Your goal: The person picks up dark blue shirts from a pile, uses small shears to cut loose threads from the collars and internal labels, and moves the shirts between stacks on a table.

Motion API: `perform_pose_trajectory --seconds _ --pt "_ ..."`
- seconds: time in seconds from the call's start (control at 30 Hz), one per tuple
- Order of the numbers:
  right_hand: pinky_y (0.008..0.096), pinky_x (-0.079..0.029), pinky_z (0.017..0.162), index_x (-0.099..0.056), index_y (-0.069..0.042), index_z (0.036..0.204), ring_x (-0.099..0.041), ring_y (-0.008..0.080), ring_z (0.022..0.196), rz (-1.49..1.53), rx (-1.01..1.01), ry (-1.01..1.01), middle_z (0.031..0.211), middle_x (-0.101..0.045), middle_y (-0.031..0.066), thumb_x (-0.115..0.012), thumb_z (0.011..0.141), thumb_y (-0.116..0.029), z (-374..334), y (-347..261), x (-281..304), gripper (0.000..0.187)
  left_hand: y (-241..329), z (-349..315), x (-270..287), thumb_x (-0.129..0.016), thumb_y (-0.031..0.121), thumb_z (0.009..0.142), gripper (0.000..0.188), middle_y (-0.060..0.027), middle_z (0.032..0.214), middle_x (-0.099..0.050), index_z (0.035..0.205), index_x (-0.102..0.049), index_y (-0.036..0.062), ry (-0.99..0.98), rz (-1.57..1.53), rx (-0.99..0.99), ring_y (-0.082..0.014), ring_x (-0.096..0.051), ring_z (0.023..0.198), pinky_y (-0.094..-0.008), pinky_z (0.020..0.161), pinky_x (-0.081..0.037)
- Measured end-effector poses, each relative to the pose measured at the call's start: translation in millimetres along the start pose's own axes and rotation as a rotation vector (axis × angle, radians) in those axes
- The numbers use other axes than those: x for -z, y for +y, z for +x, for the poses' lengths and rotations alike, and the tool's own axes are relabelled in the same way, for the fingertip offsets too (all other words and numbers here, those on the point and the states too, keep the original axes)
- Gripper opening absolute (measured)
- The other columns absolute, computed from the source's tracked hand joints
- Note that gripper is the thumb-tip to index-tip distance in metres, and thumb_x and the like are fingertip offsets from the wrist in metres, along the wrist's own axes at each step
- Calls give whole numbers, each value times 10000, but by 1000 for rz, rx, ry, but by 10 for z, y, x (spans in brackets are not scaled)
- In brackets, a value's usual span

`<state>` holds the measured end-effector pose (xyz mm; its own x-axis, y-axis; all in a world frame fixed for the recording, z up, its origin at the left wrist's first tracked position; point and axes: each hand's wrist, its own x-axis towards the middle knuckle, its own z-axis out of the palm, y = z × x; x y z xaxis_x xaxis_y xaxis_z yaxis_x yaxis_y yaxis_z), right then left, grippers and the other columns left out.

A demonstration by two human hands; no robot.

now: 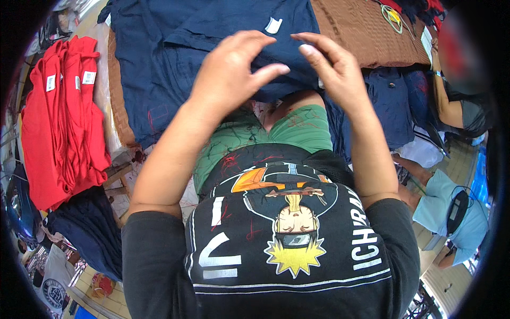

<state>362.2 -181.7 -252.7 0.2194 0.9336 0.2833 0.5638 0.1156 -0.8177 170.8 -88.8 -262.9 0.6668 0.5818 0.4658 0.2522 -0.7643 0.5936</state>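
Left grip (232, 65) spread; red garments (65, 127) leftward.

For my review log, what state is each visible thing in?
Left hand: raised, fingers spread, visibly empty
Right hand: raised, fingers spread, visibly empty
Navy cloth: spread out, wrinkled
Red garments: heaped in folds, tags showing
Brown cloth: spread out
Green shorts: worn, strewn with loose threads

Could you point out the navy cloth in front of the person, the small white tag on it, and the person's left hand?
Navy cloth (154, 66): head view, on its spread left part.
White tag (273, 25): head view, middle of its face.
Left hand (229, 65): head view, back of the hand.
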Motion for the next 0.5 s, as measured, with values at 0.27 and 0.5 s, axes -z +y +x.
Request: perform_pose_trajectory --seconds 0.27,0.5 --pt "238 -407 587 -609 -36 1098 -487 72 635 180 -323 -77 665 -547 -5 -664 899 -284 -105 180 -246 322 -152 -102 -310 -781 227 724 353 -69 1081 -620 1020 -682 62 21 146 49 -273 -625 963 -365 824 -515" --pt "206 -416 547 -612 -10 1075 -537 70 620 502 -341 -119 785 -652 35 -649 913 -251 -57 186 -278 293 -237 -37 -284 -750 173 766 190 -63 965 -660 925 -712 76 -30 44 97 -252 -663 780 -340 713 -535"
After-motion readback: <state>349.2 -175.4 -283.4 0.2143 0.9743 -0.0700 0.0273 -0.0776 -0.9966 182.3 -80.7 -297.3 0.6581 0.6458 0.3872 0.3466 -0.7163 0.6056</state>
